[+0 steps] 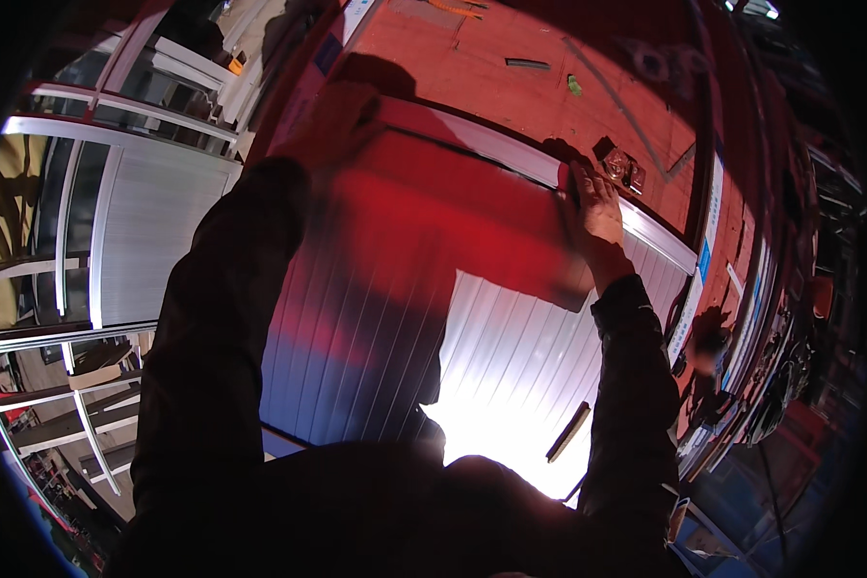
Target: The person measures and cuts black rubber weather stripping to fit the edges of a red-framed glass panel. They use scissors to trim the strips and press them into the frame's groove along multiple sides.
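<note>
A ribbed white panel (511, 332) lies in front of me, partly in bright light and partly in my dark and reddish shadow. Along its far edge runs a white frame rail (491, 144). My right hand (597, 209) is closed over this rail near its right part, fingers laid across toward the far side. At the rail's left end is my left hand (342, 120), in deep shadow, its fingers hard to make out. A short dark strip (568, 431) lies on the panel's near right part, beside my right sleeve.
The red worktop (472, 58) extends beyond the panel, with a small dark strip (527, 64), a green scrap (574, 85) and a crumpled shiny wrapper (622, 169). On the left stand framed panels (164, 231) and metal bars. Long profiles (708, 241) line the right side.
</note>
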Tool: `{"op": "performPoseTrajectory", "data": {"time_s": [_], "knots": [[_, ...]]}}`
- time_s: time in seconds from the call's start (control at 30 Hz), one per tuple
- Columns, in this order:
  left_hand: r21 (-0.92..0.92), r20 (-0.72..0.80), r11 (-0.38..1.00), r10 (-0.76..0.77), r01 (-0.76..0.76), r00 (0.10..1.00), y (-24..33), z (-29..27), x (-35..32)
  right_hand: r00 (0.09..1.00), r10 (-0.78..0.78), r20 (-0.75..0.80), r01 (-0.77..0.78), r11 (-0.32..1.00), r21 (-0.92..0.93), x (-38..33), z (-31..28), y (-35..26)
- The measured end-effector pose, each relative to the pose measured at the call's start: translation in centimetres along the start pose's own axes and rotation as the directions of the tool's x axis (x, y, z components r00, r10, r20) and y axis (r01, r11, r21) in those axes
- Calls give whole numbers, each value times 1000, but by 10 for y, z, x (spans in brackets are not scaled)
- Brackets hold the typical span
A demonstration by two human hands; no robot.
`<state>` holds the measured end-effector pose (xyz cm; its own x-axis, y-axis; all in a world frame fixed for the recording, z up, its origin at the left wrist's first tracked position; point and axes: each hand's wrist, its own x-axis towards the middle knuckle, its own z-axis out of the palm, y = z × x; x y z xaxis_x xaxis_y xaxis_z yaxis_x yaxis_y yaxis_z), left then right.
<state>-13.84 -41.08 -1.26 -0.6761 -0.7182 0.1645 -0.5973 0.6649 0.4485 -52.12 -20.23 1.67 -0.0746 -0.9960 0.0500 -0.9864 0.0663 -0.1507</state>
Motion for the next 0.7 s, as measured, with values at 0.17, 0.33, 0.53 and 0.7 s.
{"op": "performPoseTrajectory", "data": {"time_s": [0.17,0.33,0.53,0.7], "knots": [[-57,46,997,51,-48,998,-14,-23,-4,998,-59,-16,59,998,-17,0,1,13],[85,-60,994,74,-69,995,-34,-25,-17,998,-62,-6,62,997,37,1,3,12],[36,-123,977,212,-209,970,34,1,-9,999,-26,-46,15,973,-230,-14,-11,22],[-113,-57,989,89,-95,994,99,44,25,997,36,-61,-47,981,-188,-28,-12,49]]}}
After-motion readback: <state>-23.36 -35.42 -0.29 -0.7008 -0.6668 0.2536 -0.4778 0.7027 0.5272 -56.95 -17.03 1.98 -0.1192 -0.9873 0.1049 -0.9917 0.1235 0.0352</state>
